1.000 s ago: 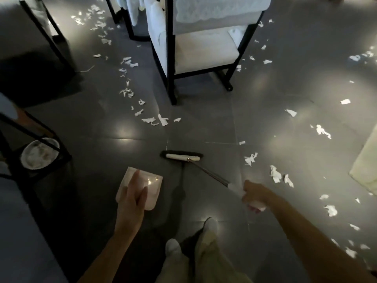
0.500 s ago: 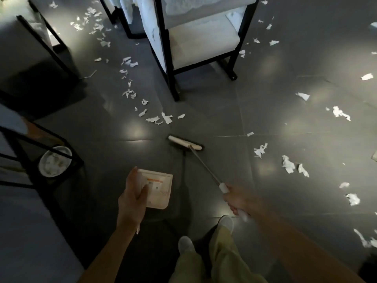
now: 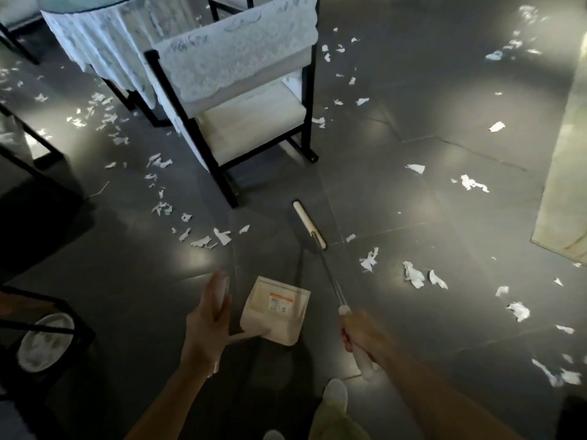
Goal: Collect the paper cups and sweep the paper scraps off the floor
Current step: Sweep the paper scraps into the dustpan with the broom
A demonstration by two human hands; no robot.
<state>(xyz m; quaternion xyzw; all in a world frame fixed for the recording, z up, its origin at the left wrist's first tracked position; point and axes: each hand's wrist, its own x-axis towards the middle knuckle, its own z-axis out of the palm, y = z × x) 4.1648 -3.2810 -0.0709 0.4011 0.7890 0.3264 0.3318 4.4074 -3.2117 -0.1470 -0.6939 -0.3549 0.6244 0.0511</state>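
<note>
White paper scraps [image 3: 203, 239] lie scattered over the dark tiled floor, in a trail to the left of the chair and in clusters at the right [image 3: 413, 276]. My right hand [image 3: 365, 336] grips the handle of a broom whose white head [image 3: 309, 224] rests on the floor ahead of me. My left hand [image 3: 206, 322] holds the handle of a cream dustpan [image 3: 274, 311], which hangs just above the floor between my hands. A white cup-like container [image 3: 44, 342] sits low in a black frame at the left.
A black-framed chair [image 3: 241, 122] with a white lace cover stands ahead, and a round table [image 3: 95, 36] with a lace cloth is behind it. A pale wall edge [image 3: 562, 173] rises at right. My feet [image 3: 335, 395] are at the bottom.
The view has shifted up and left. The broom head has turned from crosswise to nearly lengthwise and moved right. The dustpan has swung to the right of my left hand.
</note>
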